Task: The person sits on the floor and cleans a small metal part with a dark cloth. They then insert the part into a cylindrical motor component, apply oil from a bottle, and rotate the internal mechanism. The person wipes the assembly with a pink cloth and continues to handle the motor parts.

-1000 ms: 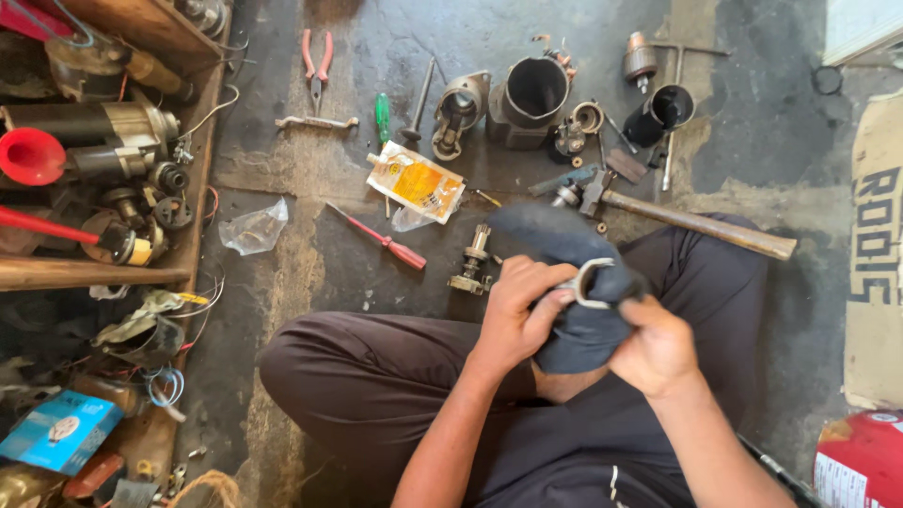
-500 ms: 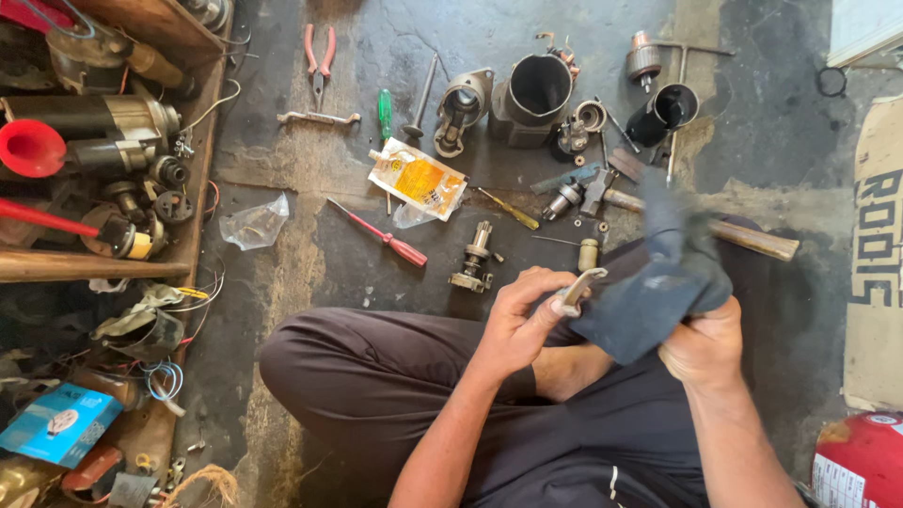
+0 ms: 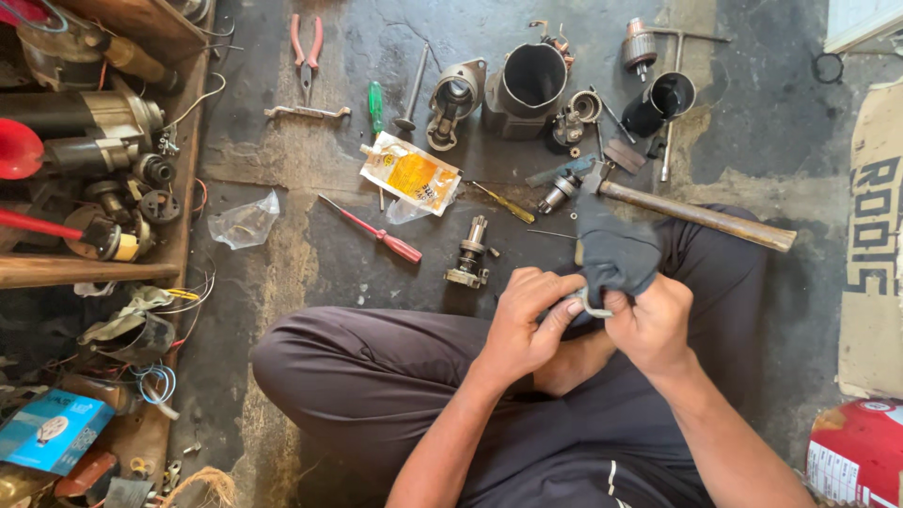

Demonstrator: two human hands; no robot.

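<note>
Dark cloth [image 3: 613, 252] sits bunched between both hands above the seated person's lap, wrapped round a small metal ring [image 3: 591, 307] that peeks out below it. Left hand [image 3: 527, 325] pinches the ring and cloth edge with fingertips; right hand [image 3: 651, 325] is fisted tight around the cloth. Just beyond lies a wooden-handled hammer [image 3: 696, 216] on the concrete floor [image 3: 310, 254].
</note>
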